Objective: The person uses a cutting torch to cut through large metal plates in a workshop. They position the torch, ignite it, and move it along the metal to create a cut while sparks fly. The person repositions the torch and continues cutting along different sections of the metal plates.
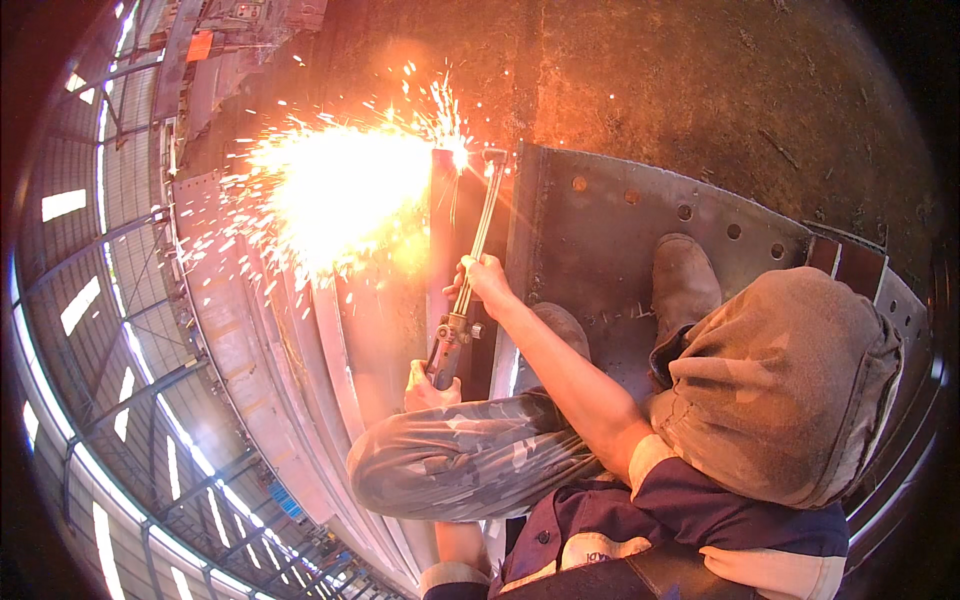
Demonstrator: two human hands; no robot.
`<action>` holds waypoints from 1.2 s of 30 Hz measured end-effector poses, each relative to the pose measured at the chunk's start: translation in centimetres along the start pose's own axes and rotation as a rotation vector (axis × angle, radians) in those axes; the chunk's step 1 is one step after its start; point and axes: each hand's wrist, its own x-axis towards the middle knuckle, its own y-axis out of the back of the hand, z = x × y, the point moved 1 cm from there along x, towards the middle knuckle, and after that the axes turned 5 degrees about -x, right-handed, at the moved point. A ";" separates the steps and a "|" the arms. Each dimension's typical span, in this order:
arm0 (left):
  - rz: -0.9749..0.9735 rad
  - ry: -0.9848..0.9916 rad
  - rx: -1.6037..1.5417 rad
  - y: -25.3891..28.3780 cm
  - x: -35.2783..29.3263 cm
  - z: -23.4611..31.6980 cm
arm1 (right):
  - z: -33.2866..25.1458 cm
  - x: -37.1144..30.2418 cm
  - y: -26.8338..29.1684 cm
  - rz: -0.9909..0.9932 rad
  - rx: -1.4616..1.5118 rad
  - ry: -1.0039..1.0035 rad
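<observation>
A cutting torch (485,228) with long thin tubes slants up and away, and its head is beside the upper end of a steel piece (445,200). My left hand (428,390) is closed round the torch's handle, near the valve body. Farther up, my right hand (485,282) wraps the tubes. Bright sparks (335,195) burst from the steel by the torch head and spray leftward. Their glare hides part of the metal behind. My left forearm is partly hidden behind my camouflage-clad left knee (400,465).
My boots (685,280) rest on a dark steel plate (620,240) with a row of round holes. Long steel sections (270,370) lie side by side at the left. Brown ground (720,90) spreads beyond the plate. Shed walls and roof framing (110,250) fill the far left.
</observation>
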 end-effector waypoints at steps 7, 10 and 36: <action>0.003 -0.092 -0.022 0.1 0.3 -0.4 | -0.1 -0.3 0.0 0.002 -0.003 -0.017; 0.010 -0.091 -0.027 -0.1 0.2 -0.6 | -0.1 -0.4 0.0 0.001 0.001 -0.011; -0.005 -0.062 -0.030 0.2 -0.5 0.0 | -0.3 -0.8 0.1 -0.028 -0.015 -0.023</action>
